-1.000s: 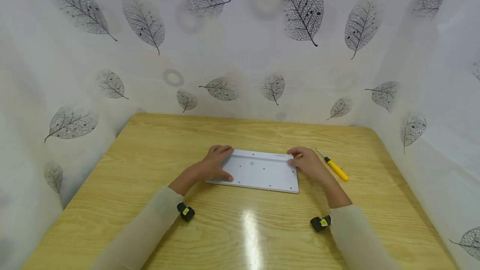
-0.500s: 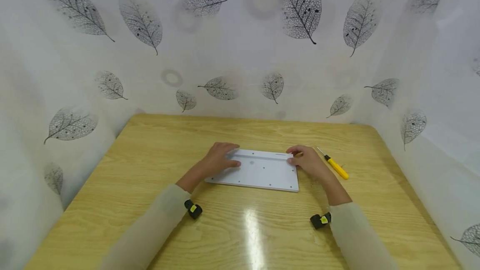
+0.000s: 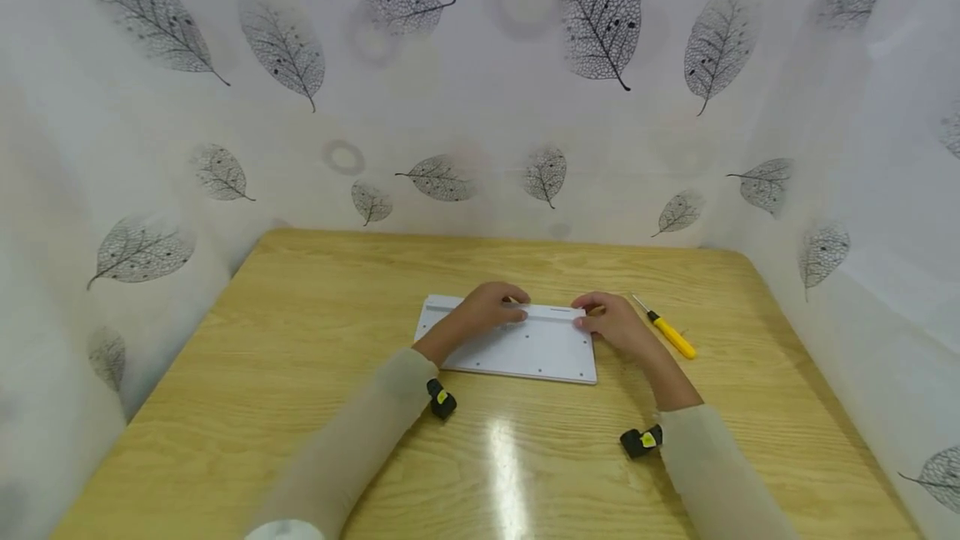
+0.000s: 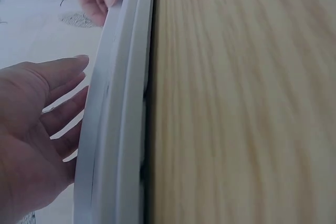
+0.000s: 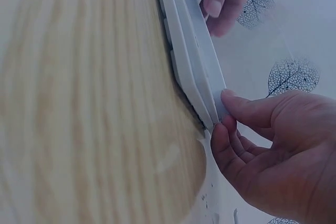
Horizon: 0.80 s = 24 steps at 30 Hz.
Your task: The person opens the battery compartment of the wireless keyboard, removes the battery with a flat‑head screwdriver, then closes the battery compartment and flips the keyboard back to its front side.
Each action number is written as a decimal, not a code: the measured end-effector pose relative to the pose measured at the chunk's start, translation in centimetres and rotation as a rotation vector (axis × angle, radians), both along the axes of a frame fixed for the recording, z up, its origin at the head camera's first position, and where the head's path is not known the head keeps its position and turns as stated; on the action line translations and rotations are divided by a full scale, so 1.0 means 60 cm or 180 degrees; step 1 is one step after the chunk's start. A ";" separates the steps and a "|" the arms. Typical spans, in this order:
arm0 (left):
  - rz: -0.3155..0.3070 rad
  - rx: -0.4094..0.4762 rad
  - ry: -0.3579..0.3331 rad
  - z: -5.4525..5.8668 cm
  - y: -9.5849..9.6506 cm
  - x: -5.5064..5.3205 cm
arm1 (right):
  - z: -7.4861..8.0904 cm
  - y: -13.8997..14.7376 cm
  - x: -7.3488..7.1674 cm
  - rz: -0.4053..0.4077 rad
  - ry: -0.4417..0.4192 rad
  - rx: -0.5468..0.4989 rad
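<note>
A white keyboard [image 3: 551,354] lies face down on the table, its screw-dotted back up; a row of key edges shows along its underside in the right wrist view. At its far right corner my right hand [image 3: 618,327] pinches the edge, thumb on the back and index finger below, as the right wrist view shows. My left hand [image 3: 486,311] is over the middle of the keyboard near its far edge. In the left wrist view the fingers of my left hand [image 4: 37,129] are spread and loosely bent beside the keyboard [image 4: 118,129], without gripping it.
A yellow-handled screwdriver [image 3: 670,335] lies to the right of my right hand, its tip pointing away. The wooden table [image 3: 337,273] is bordered by a pale curtain [image 3: 480,107] with a leaf print at the back and sides.
My left hand has let go of the keyboard's left end and moved right over its back to the middle of the far edge. The right hand and keyboard have stayed in place.
</note>
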<state>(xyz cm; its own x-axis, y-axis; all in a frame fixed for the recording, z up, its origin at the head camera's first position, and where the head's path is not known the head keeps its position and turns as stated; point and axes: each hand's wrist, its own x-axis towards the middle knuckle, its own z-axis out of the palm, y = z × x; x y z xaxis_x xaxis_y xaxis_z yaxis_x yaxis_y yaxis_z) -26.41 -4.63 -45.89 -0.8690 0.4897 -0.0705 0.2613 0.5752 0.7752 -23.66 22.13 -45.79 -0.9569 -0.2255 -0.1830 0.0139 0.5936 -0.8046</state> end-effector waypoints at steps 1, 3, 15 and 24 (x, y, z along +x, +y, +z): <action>-0.0032 -0.0023 0.0023 -0.001 0.008 -0.002 | 0.000 0.000 0.000 -0.0009 -0.0015 -0.0013; -0.0084 -0.0075 0.0063 -0.003 0.023 -0.006 | -0.001 -0.001 -0.001 0.0004 -0.0018 -0.0010; -0.0203 -0.0191 0.0123 -0.006 0.062 -0.014 | 0.000 0.001 0.000 -0.0012 -0.0011 0.0011; -0.0304 -0.0121 0.0171 -0.010 0.073 -0.013 | -0.005 0.005 -0.002 0.0073 -0.0007 -0.0160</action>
